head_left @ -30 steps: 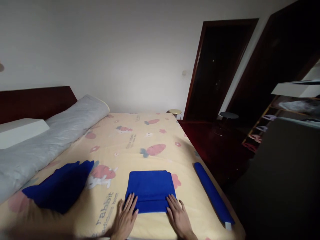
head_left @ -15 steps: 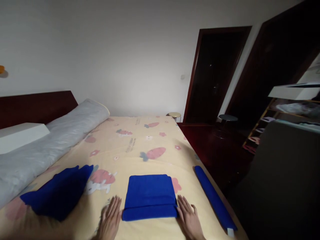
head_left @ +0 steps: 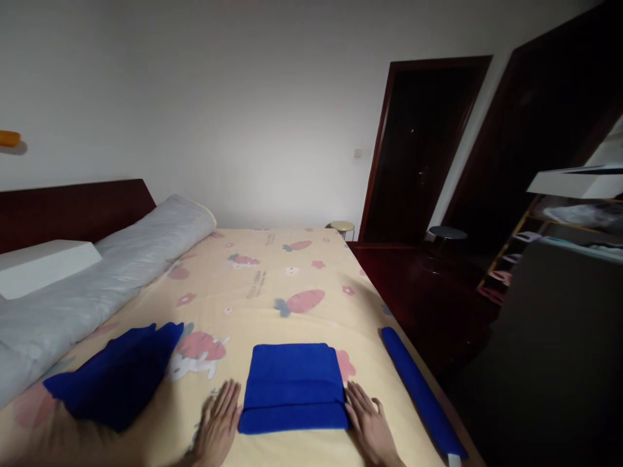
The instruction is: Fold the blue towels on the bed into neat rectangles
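Observation:
A blue cloth [head_left: 294,383], folded into a flat rectangle with a turned strip along its near edge, lies on the bed in front of me. My left hand [head_left: 220,418] lies flat beside its left edge, fingers stretched forward, the thumb side by the cloth's near left corner. At the right edge rests my right hand [head_left: 370,418], palm down and fingers out, its fingertips by the fold line. Neither hand grips anything. Farther left is a crumpled blue cloth [head_left: 117,376]. Along the bed's right side lies a long, narrow rolled blue cloth [head_left: 421,389] with a white tag at its near end.
The bed sheet [head_left: 287,324] is yellow with carrot and rabbit prints. A long grey pillow or rolled quilt [head_left: 146,243] and a white box [head_left: 46,263] lie by the dark headboard [head_left: 78,211]. Right of the bed are stools [head_left: 448,233] and a shelf rack [head_left: 506,259].
The view has shifted slightly. Both hands stay at the sides of the folded cloth, and the cloths look the same.

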